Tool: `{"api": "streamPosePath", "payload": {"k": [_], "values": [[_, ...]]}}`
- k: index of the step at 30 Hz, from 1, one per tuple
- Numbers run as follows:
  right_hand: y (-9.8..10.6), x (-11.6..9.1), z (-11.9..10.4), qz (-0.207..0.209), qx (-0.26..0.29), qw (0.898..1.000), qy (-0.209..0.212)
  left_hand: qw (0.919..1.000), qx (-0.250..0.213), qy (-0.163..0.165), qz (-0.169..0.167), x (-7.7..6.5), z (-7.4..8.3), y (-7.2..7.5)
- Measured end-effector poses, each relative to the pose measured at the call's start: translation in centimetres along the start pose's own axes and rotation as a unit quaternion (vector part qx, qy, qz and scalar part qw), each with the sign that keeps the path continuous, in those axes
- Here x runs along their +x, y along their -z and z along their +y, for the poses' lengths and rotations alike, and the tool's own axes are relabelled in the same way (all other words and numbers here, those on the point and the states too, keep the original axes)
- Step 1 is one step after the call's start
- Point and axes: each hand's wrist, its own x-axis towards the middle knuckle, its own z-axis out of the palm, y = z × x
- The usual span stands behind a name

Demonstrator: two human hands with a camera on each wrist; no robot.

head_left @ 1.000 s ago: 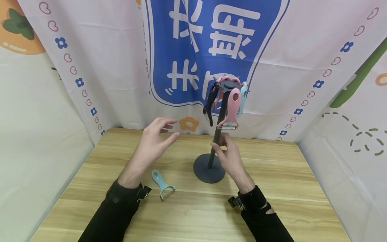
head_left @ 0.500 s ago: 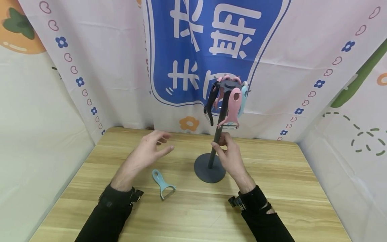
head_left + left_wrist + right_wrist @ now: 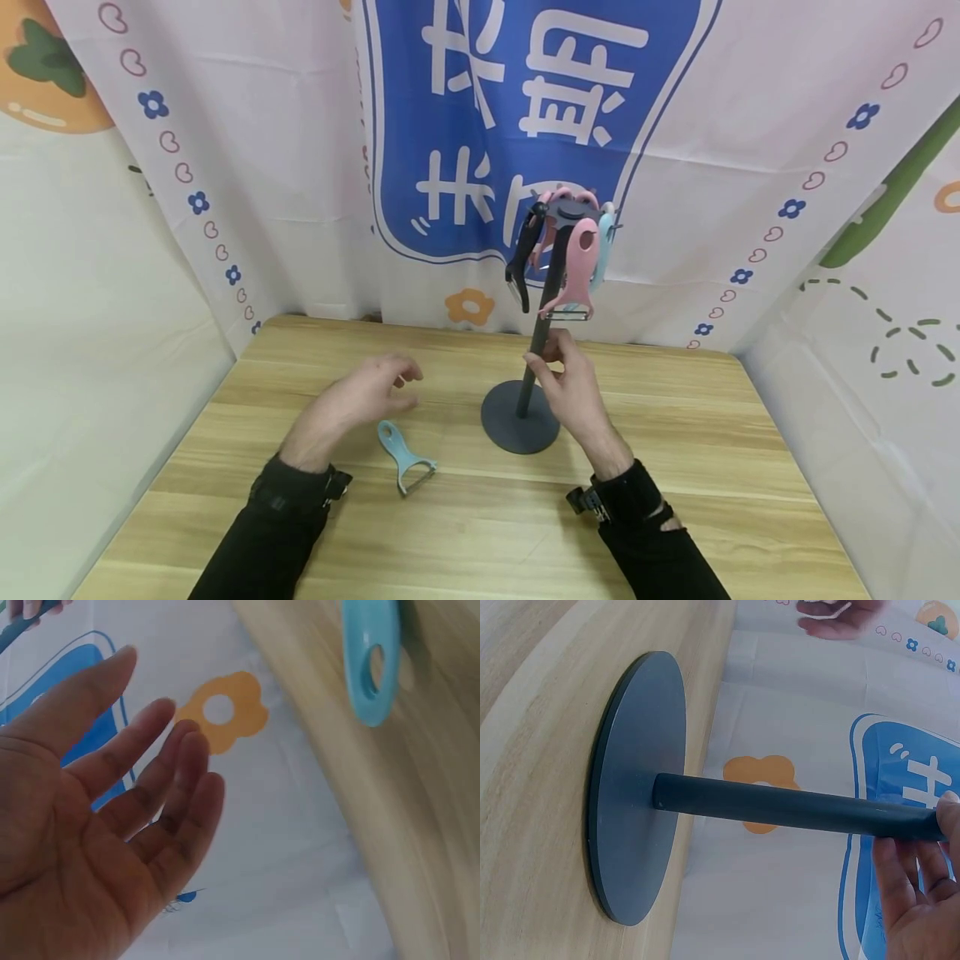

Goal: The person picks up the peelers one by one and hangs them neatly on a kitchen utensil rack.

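Note:
My right hand (image 3: 573, 383) pinches the dark grey post of a round-based stand (image 3: 517, 429) between thumb and fingers; the right wrist view shows the post (image 3: 795, 808) in that grip. From the stand's top hang several peelers, among them a pink peeler (image 3: 580, 267), a black peeler (image 3: 522, 262) and a light blue peeler (image 3: 604, 250). Another light blue peeler (image 3: 403, 458) lies on the table, blade end toward me. Just above and left of it hovers my left hand (image 3: 367, 392), fingers loosely bent and holding nothing, as the left wrist view of the palm (image 3: 97, 832) confirms.
The wooden table (image 3: 480, 542) ends at a white printed cloth (image 3: 300, 267) hanging behind it. Similar cloth panels close in the left and right sides. The tall stand rises right of the table's middle, overlapping the blue cloth print in the head view.
My left hand has come down and back toward me, nearer to the light blue peeler on the table. The right hand keeps its hold on the post, and the stand stays put.

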Motion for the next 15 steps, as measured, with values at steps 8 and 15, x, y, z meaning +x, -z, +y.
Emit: {"api": "streamPosePath", "payload": {"k": [8, 15], "values": [[0.06, 0.03, 0.14, 0.000, 0.000, 1.000, 0.000, 0.9975, 0.019, 0.029, -0.061, -0.44, -0.57, -0.41], [0.17, 0.01, 0.06, -0.003, 0.006, 1.000, -0.003, 0.9867, 0.047, 0.116, -0.105, -0.83, -0.53, -0.70]]}}
